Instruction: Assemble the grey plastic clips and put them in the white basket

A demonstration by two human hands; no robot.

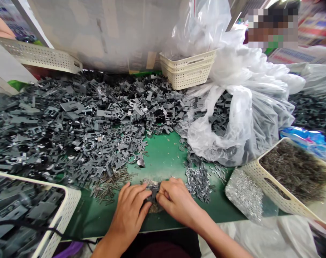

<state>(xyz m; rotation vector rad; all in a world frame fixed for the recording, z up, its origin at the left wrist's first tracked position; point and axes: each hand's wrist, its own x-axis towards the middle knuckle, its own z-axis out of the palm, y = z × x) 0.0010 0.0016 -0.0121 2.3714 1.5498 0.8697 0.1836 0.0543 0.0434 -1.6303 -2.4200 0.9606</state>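
Observation:
Near the front edge of the green table, my left hand (130, 209) holds a small dark grey plastic part (152, 195) between thumb and fingers. My right hand (176, 199) is closed against the part's right side, its fingers curled into a pinch; what lies in that pinch is hidden. Small coil springs (109, 184) are heaped beyond my left hand. Small grey metal pieces (199, 181) lie in a pile to the right of my right hand. Beyond both hands spreads a large heap of dark grey plastic parts (111, 104), with several metal rings among them.
At the front left stands a basket (71, 195) of larger grey parts. A basket (270, 179) of springs is at the right, beside a clear bag (246, 195) of small shiny pieces. Stacked baskets (189, 73) and plastic bags (240, 118) are farther back. Another person's arm (3, 27) shows top left.

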